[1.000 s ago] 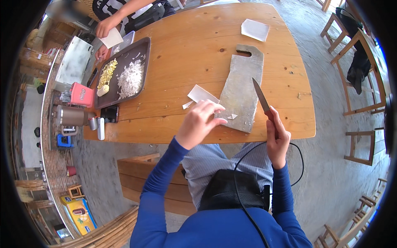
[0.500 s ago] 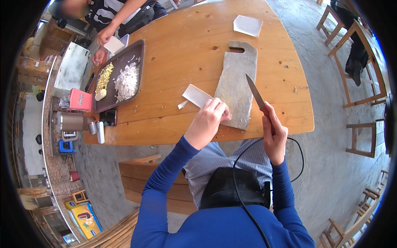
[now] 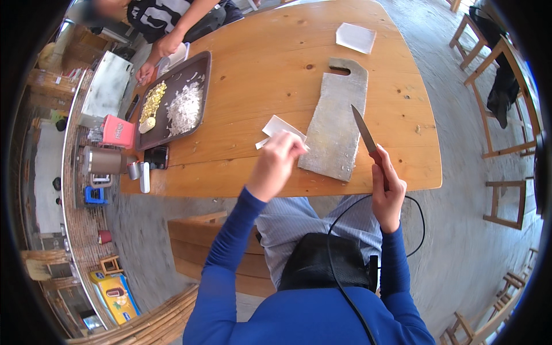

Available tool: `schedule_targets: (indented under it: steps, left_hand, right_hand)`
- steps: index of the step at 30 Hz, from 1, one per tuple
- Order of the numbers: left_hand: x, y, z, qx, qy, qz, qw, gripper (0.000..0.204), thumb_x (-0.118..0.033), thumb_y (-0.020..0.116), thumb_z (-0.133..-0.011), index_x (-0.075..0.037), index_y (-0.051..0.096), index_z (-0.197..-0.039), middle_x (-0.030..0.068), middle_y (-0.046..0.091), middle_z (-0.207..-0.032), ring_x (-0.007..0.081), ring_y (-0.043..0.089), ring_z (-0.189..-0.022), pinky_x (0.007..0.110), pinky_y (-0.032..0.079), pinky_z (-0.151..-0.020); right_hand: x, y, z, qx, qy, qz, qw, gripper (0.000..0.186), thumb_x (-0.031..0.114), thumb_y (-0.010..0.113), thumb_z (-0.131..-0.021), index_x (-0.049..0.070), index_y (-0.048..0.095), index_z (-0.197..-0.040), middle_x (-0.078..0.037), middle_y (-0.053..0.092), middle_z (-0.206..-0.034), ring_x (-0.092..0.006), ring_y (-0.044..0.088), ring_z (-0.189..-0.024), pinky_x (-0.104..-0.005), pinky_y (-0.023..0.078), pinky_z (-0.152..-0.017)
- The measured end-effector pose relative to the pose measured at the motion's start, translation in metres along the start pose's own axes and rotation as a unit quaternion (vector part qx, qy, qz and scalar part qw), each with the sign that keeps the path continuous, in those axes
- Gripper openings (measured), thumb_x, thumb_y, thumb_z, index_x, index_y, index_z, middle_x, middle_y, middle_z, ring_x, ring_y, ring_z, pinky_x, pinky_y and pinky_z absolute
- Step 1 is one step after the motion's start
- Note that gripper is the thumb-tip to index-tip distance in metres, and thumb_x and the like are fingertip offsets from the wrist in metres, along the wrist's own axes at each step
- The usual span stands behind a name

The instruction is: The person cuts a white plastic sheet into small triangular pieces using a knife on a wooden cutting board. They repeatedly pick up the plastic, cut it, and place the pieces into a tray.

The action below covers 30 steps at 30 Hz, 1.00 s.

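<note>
My right hand [image 3: 389, 187] grips a knife [image 3: 365, 129] with a reddish-brown handle, its blade pointing up and away over the right edge of a worn grey cutting board [image 3: 334, 121]. The board lies flat, with a slot near its far end. Slightly blurred, my left hand [image 3: 277, 164] is left of the board's near end, its fingers pinched together. A tiny pale bit shows at the fingertips, too small to name. Just beyond this hand lies a white rectangular piece [image 3: 282, 125], partly covered by it, with a narrow white strip [image 3: 261, 142] beside it.
A dark tray [image 3: 197, 68] at the left holds white shreds [image 3: 185, 109] and small yellow pieces [image 3: 152, 102]. Beyond it are a co-worker's hands [image 3: 169, 45]. Another white piece [image 3: 355, 38] lies at the table's far right. A pink box [image 3: 118, 131] and a phone [image 3: 156, 157] sit at the left.
My left hand has moved left, off the board's near end. The knife stays in my right hand. The co-worker's pale sheet has been lowered behind the tray. The whole view has shifted slightly.
</note>
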State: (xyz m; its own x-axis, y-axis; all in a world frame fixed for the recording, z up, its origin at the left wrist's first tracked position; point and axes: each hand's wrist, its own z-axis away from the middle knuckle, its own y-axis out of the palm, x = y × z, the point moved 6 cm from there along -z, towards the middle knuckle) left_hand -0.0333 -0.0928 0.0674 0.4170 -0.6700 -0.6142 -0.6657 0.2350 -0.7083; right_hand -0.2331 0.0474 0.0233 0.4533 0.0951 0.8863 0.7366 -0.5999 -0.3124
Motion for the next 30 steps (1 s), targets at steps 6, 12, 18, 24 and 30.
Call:
schedule_targets:
  steps: [6,12,18,24,30]
  left_hand:
    - [0.105,-0.115,-0.003,-0.193,-0.116,-0.106,0.968,0.01,-0.008,0.069,-0.091,-0.002,0.061,-0.089,0.0108,0.071,-0.083,0.0233,0.068,-0.076,0.034,0.052,-0.069]
    - [0.236,-0.211,0.046,-0.308,-0.185,-0.222,0.907,0.015,-0.013,0.074,-0.088,-0.002,0.064,-0.089,0.0108,0.071,-0.079,0.0202,0.069,-0.072,0.033,0.053,-0.067]
    - [0.258,-0.211,0.051,-0.307,-0.197,-0.266,0.892,0.014,-0.012,0.074,-0.087,-0.003,0.064,-0.093,0.0114,0.07,-0.086,0.0244,0.067,-0.076,0.037,0.052,-0.07]
    - [0.142,-0.107,0.012,-0.242,-0.155,-0.134,0.948,0.023,-0.026,0.072,-0.091,-0.005,0.066,-0.091,0.0104,0.066,-0.089,0.026,0.063,-0.086,0.038,0.049,-0.078]
    - [0.08,-0.03,0.01,-0.103,-0.154,-0.169,0.968,0.055,-0.047,0.081,-0.078,-0.003,0.061,-0.104,0.0111,0.06,-0.093,0.0293,0.056,-0.091,0.042,0.046,-0.083]
  right_hand:
    - [0.0,0.0,0.001,0.0,0.003,0.004,1.0,0.037,-0.002,0.054,-0.098,0.0,0.058,-0.134,-0.017,0.073,-0.11,-0.0191,0.071,-0.101,-0.0267,0.052,-0.084]
    - [-0.002,0.003,0.001,0.004,0.011,0.003,1.0,0.037,-0.001,0.054,-0.098,-0.001,0.058,-0.135,-0.018,0.073,-0.111,-0.0201,0.07,-0.104,-0.0281,0.052,-0.086]
    - [-0.001,0.001,0.0,0.002,0.013,-0.006,1.0,0.037,-0.002,0.054,-0.098,-0.001,0.058,-0.135,-0.018,0.073,-0.111,-0.0196,0.07,-0.104,-0.0271,0.051,-0.086]
    - [-0.001,-0.001,0.0,0.003,0.016,0.01,1.0,0.037,-0.001,0.054,-0.098,0.0,0.058,-0.135,-0.017,0.073,-0.11,-0.0148,0.07,-0.095,-0.0251,0.051,-0.079]
    - [-0.001,0.001,0.0,0.008,0.015,0.012,1.0,0.037,0.0,0.055,-0.098,0.001,0.058,-0.135,-0.016,0.073,-0.109,-0.0128,0.069,-0.09,-0.024,0.051,-0.076]
